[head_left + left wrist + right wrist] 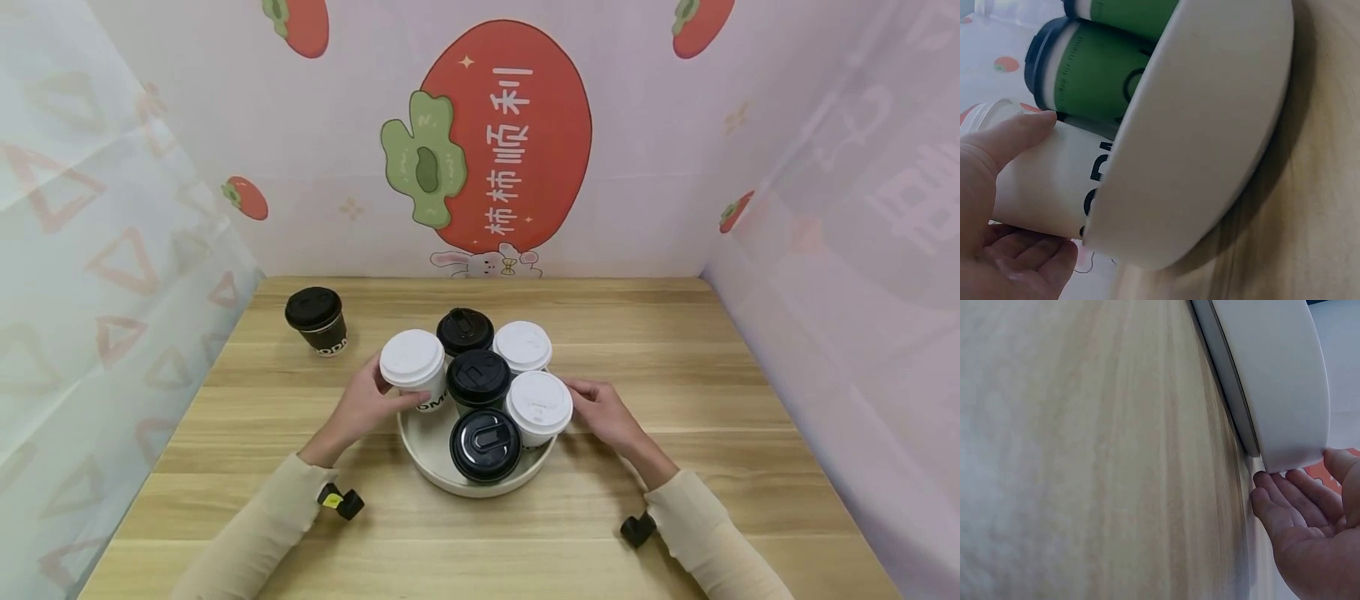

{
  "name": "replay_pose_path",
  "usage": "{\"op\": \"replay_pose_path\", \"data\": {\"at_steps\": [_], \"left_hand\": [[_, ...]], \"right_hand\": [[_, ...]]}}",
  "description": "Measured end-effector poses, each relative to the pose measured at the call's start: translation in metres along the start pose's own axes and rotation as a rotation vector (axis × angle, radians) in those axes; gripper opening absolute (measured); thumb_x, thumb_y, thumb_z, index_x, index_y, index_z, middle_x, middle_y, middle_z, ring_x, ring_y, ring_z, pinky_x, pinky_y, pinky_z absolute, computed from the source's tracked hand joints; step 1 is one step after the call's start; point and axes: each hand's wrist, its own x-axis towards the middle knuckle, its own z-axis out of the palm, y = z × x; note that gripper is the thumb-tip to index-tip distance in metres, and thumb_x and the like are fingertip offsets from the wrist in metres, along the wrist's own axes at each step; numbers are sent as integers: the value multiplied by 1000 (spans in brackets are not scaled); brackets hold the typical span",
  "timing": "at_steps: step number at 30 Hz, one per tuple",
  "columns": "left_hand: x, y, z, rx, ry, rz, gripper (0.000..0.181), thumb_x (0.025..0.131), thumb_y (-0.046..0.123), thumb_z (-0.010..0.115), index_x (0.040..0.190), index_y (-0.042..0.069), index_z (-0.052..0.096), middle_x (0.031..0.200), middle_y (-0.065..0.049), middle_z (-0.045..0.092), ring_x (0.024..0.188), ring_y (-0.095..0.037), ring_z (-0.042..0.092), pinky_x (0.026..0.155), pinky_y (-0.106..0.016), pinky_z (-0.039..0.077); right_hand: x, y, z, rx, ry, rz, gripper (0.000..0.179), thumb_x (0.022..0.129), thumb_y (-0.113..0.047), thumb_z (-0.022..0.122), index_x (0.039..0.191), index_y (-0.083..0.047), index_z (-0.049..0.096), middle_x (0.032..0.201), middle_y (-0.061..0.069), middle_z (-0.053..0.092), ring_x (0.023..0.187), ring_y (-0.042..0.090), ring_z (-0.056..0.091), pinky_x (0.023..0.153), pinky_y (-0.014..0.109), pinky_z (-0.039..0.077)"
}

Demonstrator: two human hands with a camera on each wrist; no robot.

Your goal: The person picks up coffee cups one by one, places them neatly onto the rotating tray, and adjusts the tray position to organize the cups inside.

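Observation:
My left hand [367,402] grips a white paper cup [414,360] with a white lid, thumb on the near side and fingers behind. The cup stands upright at the left part of a round cream tray [429,457], its lower end behind the rim in the left wrist view. On the tray are also two white-lidded cups [538,402] and three black-lidded cups [477,379]; green sleeves [1094,72] show in the left wrist view. My right hand [603,414] holds the tray's right side, thumb at the rim and fingertips low on the outer wall [1291,387].
A dark cup [324,323] with a black lid stands apart at the table's back left. The wooden table [480,550] meets a printed cloth backdrop [337,133] behind, with more cloth at both sides. A small black device [341,502] sits at each wrist.

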Motion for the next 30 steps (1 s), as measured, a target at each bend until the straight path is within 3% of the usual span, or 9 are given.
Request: {"op": "replay_pose_path", "data": {"at_steps": [6,21,26,30], "left_hand": [[4,-10,5,28,-16,34,94,78,18,96,157,6,45,150,-16,60,141,-33,58,123,-44,42],[6,-15,7,70,-53,48,98,78,17,96,158,3,40,154,-18,55,148,-37,49,129,-54,33],[0,-16,-5,65,-90,-18,102,78,25,96,160,10,38,161,-16,50,155,-40,40,131,-58,27],[-10,-16,-26,90,-107,-78,100,85,28,90,163,5,32,167,-22,40,157,-45,34,130,-60,26]], "right_hand": [[-1,-1,0,7,0,3,40,111,-22,57,145,-2,63,145,18,65,138,22,58,100,11,49],[0,2,0,17,6,20,39,110,-25,59,143,-4,66,144,15,67,140,27,57,102,13,49],[-1,0,0,14,-1,15,40,110,-24,59,143,-3,65,144,17,66,140,28,57,101,12,49],[-1,-1,-3,-24,-14,15,40,110,-26,58,143,-4,66,144,15,67,141,30,57,112,30,52]]}}
